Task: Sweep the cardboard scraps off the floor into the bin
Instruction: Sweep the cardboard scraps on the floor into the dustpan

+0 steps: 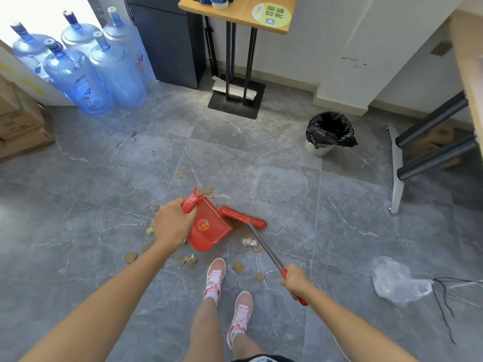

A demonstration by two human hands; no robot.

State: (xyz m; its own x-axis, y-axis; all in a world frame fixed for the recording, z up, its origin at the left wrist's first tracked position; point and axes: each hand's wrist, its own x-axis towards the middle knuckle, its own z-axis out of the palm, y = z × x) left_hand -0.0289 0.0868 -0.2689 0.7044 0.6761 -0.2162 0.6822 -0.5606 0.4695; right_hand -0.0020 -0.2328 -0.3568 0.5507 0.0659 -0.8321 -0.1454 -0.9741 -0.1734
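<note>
My left hand [172,224] grips the handle of a red dustpan [207,229] that rests on the grey tiled floor. My right hand [295,280] holds the handle of a red broom [244,218], whose head sits just right of the pan. Several small brown cardboard scraps [238,266] lie scattered on the floor around the pan and near my pink shoes. A small bin [328,133] lined with a black bag stands further back on the right.
Several blue water jugs [86,71] stand at the back left beside cardboard boxes [18,121]. A table's black base [236,96] is straight ahead. A chair frame [431,150] stands right. A crumpled clear plastic bag [397,282] and black wires lie near my right.
</note>
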